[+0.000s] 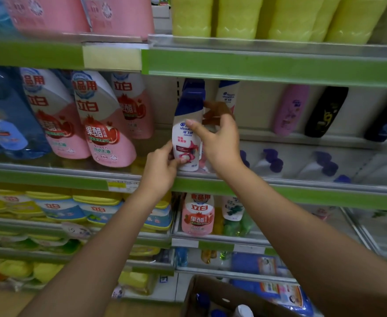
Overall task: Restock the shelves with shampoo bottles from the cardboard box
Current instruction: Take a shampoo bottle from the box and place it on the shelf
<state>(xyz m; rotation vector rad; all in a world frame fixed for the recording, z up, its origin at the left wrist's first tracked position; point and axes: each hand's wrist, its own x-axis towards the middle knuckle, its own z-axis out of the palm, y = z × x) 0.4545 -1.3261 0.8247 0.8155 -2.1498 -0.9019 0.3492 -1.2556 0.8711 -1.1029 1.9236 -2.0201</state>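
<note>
Placing step: my left hand (pixel 162 167) pinches the base and my right hand (pixel 217 136) grips the side of one shampoo bottle (pixel 186 138) upright on the shelf (pixel 279 186) edge; next I should release it and reach to the cardboard box (pixel 201 294) below.

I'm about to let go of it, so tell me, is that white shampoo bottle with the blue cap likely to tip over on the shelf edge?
Probably tippy: the shampoo bottle is tall and narrow and stands close to the shelf front edge. Its glossy plastic looks stiff but possibly slippery. The left hand steadies its base and the right hand its upper body, which suggests it needs settling first.
</note>
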